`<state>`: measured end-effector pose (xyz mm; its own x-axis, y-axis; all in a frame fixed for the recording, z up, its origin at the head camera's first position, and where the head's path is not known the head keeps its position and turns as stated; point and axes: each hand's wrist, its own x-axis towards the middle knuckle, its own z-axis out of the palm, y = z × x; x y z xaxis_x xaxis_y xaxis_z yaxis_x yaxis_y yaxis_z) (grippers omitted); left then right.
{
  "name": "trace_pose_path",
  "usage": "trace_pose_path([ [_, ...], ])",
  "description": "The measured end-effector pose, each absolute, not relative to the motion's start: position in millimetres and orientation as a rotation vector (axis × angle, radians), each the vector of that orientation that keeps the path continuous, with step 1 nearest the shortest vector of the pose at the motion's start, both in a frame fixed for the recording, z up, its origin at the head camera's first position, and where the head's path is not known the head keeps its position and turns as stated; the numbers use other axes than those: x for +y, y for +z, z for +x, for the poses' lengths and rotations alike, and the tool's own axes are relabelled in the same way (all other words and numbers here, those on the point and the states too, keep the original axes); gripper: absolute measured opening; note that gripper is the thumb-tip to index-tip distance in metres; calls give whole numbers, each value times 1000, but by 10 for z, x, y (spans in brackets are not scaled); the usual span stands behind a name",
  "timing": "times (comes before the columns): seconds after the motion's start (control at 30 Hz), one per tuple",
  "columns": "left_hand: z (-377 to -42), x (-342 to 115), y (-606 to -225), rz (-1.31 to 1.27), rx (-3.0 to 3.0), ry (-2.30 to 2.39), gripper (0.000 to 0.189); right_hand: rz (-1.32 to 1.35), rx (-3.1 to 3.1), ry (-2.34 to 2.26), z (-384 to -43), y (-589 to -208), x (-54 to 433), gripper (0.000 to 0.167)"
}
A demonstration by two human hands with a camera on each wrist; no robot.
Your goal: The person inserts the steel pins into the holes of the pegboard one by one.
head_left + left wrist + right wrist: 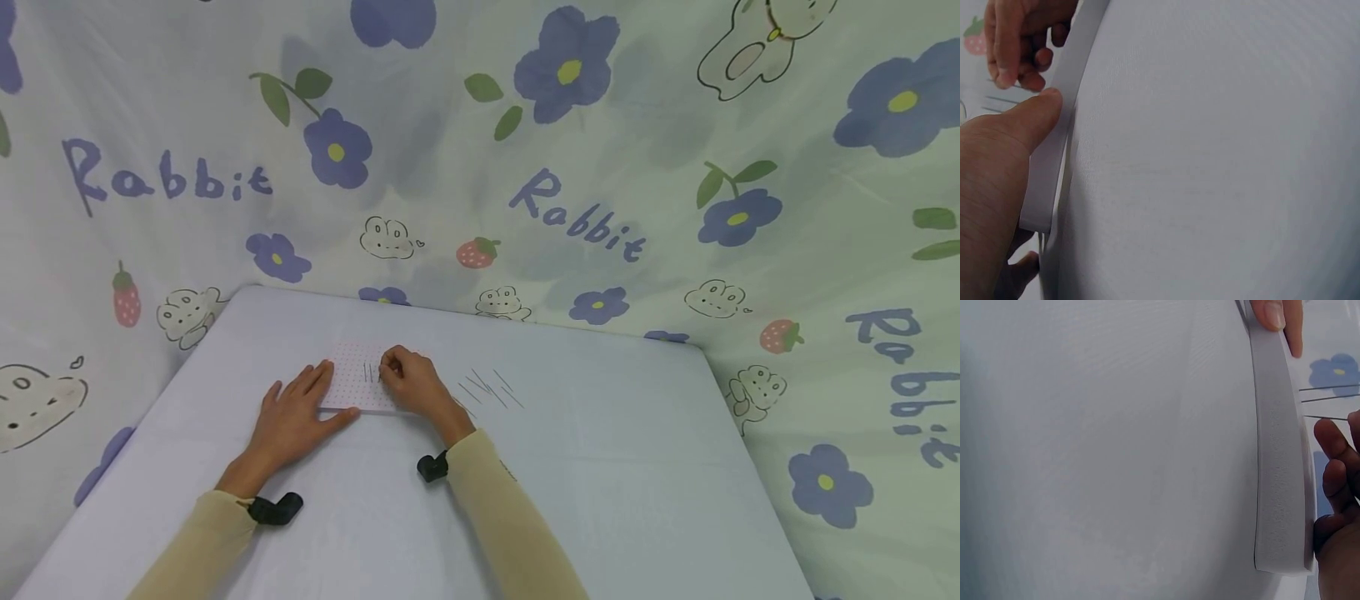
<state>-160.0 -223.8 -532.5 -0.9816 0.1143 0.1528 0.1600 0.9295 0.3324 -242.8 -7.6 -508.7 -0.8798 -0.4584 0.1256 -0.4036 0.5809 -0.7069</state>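
A white foam block [348,392] with a grid of pink dots on top lies on the table. Thin dark needles [367,372] stand upright in it in a row; they also show as dark lines in both wrist views. My right hand [412,385] is over the block's right part, thumb and fingertips pinching another thin dark needle [1325,417] beside those standing. My left hand [292,417] steadies the block from its left, fingers extended along the side. The left thumb [1041,112] presses the front edge of the block.
Several loose dark needles [487,387] lie scattered on the white-covered table [637,467], right of the block. A patterned curtain [450,167] with flowers and rabbits hangs behind and beside the table. Each wrist carries a small black camera [276,508].
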Motion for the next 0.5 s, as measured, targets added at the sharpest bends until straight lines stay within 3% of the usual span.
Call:
trace_pose_path([
  [0.5, -1583, -2228, -5310, -221, -2936, -522, 101, -771, 2727, -1153, -2413, -5117, -68, 7],
])
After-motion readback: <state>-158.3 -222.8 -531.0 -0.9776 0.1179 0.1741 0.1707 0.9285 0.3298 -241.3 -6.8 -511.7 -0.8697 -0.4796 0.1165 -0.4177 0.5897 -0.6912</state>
